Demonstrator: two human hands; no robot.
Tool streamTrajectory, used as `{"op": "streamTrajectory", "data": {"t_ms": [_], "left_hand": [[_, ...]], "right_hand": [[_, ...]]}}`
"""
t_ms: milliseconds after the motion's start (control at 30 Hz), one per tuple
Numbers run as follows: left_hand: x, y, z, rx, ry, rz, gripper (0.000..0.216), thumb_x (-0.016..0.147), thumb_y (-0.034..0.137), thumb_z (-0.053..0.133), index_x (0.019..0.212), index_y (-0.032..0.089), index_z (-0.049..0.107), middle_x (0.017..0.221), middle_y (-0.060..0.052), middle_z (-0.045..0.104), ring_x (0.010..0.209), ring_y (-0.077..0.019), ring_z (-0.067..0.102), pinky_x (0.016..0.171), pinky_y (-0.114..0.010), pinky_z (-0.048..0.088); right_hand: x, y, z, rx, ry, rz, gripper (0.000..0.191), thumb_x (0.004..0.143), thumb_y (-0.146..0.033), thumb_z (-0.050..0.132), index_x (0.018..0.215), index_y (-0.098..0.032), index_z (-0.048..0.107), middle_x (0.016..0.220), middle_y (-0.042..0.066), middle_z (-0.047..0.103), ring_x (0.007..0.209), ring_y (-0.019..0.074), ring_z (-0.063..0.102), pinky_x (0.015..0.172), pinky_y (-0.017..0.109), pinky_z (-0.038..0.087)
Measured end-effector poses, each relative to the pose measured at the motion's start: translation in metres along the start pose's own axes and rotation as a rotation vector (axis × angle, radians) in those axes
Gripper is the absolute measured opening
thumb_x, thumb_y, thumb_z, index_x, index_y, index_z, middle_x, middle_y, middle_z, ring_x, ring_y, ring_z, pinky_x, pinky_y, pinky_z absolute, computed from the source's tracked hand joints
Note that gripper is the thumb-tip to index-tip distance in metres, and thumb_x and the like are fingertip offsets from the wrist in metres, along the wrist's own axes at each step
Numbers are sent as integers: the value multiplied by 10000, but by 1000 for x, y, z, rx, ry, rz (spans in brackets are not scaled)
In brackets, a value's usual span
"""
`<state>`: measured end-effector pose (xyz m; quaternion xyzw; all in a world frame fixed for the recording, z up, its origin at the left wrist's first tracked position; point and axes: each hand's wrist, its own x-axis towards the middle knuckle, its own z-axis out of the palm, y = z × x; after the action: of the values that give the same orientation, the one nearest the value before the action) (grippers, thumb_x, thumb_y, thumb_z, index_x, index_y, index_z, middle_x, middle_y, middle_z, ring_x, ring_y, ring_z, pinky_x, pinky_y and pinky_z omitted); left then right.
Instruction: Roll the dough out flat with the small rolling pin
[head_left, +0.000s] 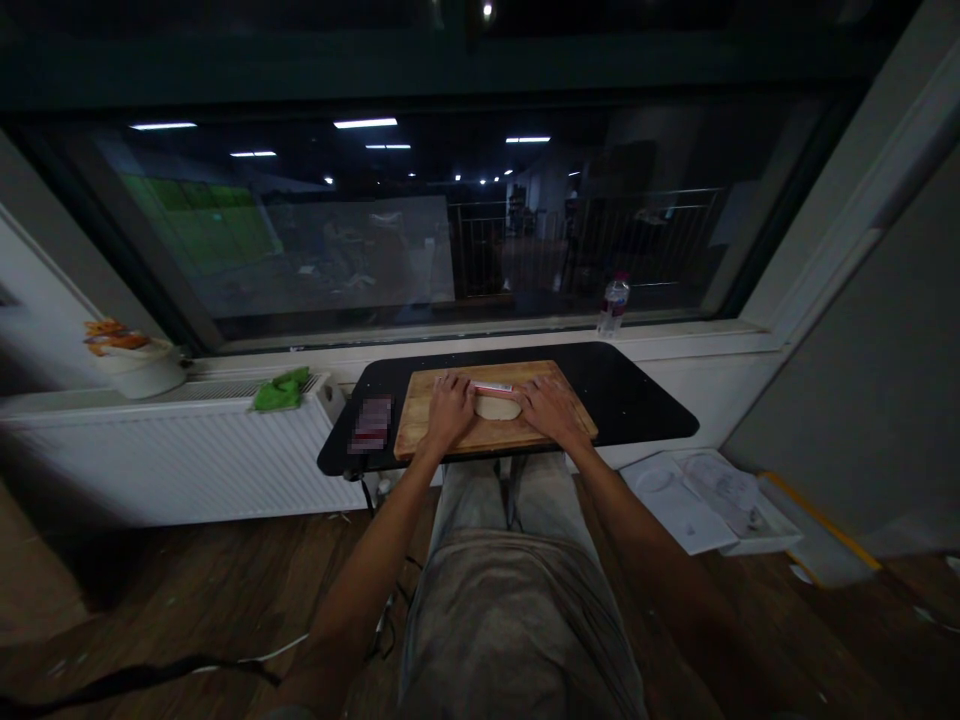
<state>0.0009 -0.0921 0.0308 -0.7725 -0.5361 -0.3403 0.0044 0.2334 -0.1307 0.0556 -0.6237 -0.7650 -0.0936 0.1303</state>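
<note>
A wooden board (pixel 420 425) lies on a small black table (pixel 645 410). On it is a pale, flattened oval of dough (pixel 497 409). Across the dough's far edge rests a rolling pin (pixel 493 388), a slim bar with a white label strip and an orange-brown side. My left hand (pixel 452 408) is closed over its left end, and my right hand (pixel 551 408) over its right end. Both sets of fingers curl down on the far side, so the pin's ends are hidden.
At the table's left lies a blurred flat item (pixel 372 424). A green cloth (pixel 281 390) and a white pot (pixel 144 368) sit on the radiator (pixel 172 460). A bottle (pixel 613 305) stands on the windowsill. An open white box (pixel 705 500) lies on the floor, right.
</note>
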Motion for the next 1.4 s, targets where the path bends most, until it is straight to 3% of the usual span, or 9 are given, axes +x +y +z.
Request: {"op": "streamTrajectory", "data": {"t_ms": [133,267,367,467,533,733,967,1400], "left_hand": [[1,2,-6,129,-39,-57,419,1163,332,396,1251,171,773,1338,-206,756,1345,-367,660,1213,-518,485],[5,-3,-14,158,-62,-115,364,1135,279,436,1198,167,777,1326,-207,766,1283,-365,702,1116,-476,524],[9,-7,-14,135,-69,-177,385,1150,254,417,1349,153,731,1383,-187,775,1300,-330,723,1112,-432,528],[11,-8,-11,146,-92,-210,496,1155,241,434,1620,111,550,1428,-203,772,1337,-318,729,1115,-410,527],[11,-7,-10,187,-112,-194,556,1161,285,464,1683,93,480,1426,-224,771,1345,-334,727,1123,-422,524],[1,-4,-16,298,-186,-41,514,1223,378,311,1381,154,745,1429,-183,778,1380,-310,674,1254,-445,422],[-6,-1,-24,320,-217,-73,581,1232,418,304,1302,128,804,1325,-197,813,1271,-316,732,1126,-413,503],[-20,11,-36,325,-183,-114,597,1230,433,337,1214,129,851,1255,-194,841,1196,-306,785,1051,-373,549]], "right_hand": [[3,1,-2,6,-8,4,500,1248,-337,287,1370,-154,736,1398,172,793,1343,290,688,1179,381,433],[7,3,2,24,2,-11,499,1247,-332,284,1400,-165,729,1474,159,777,1384,279,693,1201,385,444],[9,5,6,39,32,-37,498,1242,-321,294,1404,-162,738,1513,166,761,1406,284,690,1212,396,453],[9,5,9,65,61,-39,501,1243,-327,299,1387,-161,749,1513,158,765,1399,288,698,1211,411,458],[9,5,9,82,67,-23,498,1246,-344,309,1376,-167,756,1484,148,783,1369,285,715,1195,405,469],[7,4,8,96,96,-33,467,1231,-303,346,1327,-168,782,1421,152,809,1347,284,720,1200,402,448],[2,5,11,114,114,-2,477,1210,-267,361,1317,-180,818,1355,155,834,1305,293,739,1191,409,449],[-19,-1,20,227,303,26,434,1172,-293,476,1390,-169,829,1386,155,833,1342,316,739,1240,474,439]]}}
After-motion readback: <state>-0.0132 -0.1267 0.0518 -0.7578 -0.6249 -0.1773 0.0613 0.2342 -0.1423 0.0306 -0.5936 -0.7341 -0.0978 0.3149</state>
